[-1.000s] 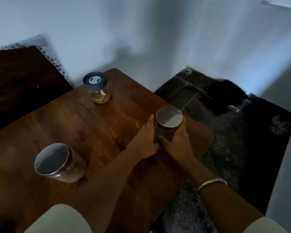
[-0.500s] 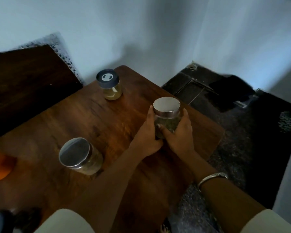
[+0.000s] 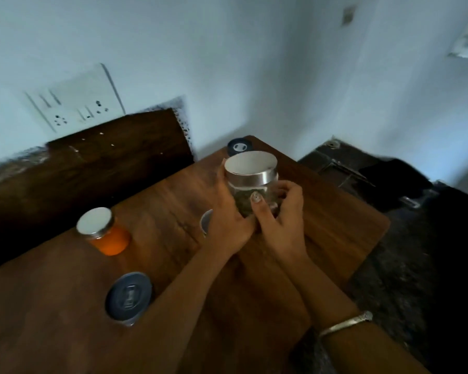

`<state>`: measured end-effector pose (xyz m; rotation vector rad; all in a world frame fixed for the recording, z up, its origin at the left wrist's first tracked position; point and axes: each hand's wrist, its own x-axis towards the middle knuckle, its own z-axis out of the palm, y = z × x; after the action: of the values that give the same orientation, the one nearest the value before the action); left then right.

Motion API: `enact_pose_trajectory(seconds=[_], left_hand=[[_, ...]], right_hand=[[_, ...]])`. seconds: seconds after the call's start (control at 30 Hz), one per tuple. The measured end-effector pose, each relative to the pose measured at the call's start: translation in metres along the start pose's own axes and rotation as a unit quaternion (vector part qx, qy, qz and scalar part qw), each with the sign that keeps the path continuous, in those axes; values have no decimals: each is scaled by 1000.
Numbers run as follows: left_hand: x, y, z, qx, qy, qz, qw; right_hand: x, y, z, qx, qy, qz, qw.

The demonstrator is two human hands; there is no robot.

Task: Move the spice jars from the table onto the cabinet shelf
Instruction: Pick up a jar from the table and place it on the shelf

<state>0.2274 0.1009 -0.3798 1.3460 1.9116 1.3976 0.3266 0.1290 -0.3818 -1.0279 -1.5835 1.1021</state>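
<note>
Both palms clamp the herb jar [image 3: 250,168], left hand [image 3: 229,225] and right hand [image 3: 281,225] curled round its glass from either side, and it looks lifted just off the table [image 3: 173,190]. Danger now: smooth glass slipping, or a low swing clipping the orange jar [image 3: 106,233]

Wooden surface [image 3: 160,201]: brown, grain visible, its far corner close to the wall. Four jars stand on it.

- Left: orange jar [image 3: 106,233], upright, with a pale metal lid.
- Near left: grey-lidded jar [image 3: 129,296], seen from above.
- Far edge: dark-lidded jar [image 3: 237,147] with a pale mark on the lid. Its body is hidden behind the glass jar [image 3: 250,174] gripped by the left hand [image 3: 227,220] and right hand [image 3: 281,220].
- Centre: fourth jar [image 3: 206,221], only a sliver of rim visible behind the left hand.

Whether the glass jar touches the surface cannot be told.
</note>
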Motion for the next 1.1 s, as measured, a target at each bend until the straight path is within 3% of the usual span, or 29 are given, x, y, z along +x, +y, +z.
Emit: enact_pose_trajectory(seconds=[0.13,0.27,0.47,0.57,0.67,0.77,0.9,1.0,1.1], left_hand=[[-26,13,-80,-201,-5,42,979],[-45,19,-130,-285,-2,27,958],[-82,30,-193,-151,120,61,979],[-105,39,-207,-160,119,54,978],[-120,49,-225,-194,173,51,964],[-134,56,-246,-237,228,46,943],[-151,61,-258,-261,226,19,938],[-157,58,-267,-192,240,17,951],[-163,55,-277,-52,236,32,970]], right_hand=[[-32,-52,24,141,-77,-21,987],[-58,-87,57,260,-209,-11,943],[-91,-127,104,222,-199,-65,952],[-101,-145,120,163,-201,-108,960],[-110,-158,127,127,-212,-145,958],[-115,-168,130,165,-265,-139,940],[-123,-177,138,237,-412,-122,871],[-129,-177,142,250,-428,-116,861],[-136,-180,142,233,-385,-122,885]])
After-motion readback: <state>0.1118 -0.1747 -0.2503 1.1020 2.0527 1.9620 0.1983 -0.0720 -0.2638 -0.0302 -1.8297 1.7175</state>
